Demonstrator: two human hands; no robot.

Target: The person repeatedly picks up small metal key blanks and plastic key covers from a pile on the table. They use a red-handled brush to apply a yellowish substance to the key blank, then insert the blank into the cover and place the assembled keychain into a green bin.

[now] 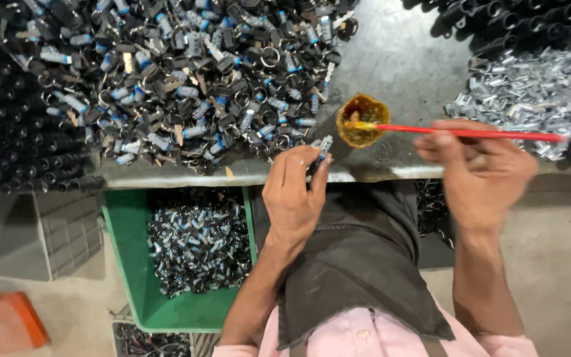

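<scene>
Here, the left hand (pixel 292 192) is closed around a small metal lock cylinder (pixel 324 147), fingers and thumb pinched on it so that its silvery tip sticks out above the fingertips. The part is held just over the near edge of the grey workbench (pixel 398 59), close to the left of a small amber cup (pixel 363 120) that stands on the bench.

The right hand (pixel 480 165) is clamped on a thin red brush handle (pixel 470 133), gripped between thumb and fingers. The handle runs level from right to left, and its yellowish tip lies inside the amber cup. The 2 hands are apart, with the cup between them.

On the bench, a large heap of black and silver lock parts with keys (pixel 180 79) lies at left, touching the bench edge. A heap of bright metal pieces (pixel 536 86) lies at right, behind the right hand.

Below the bench edge, a green bin (pixel 127 264) holds more silvery parts. A dark apron (pixel 358 264) covers the person's lap, over a pink shirt (pixel 371 334).
</scene>
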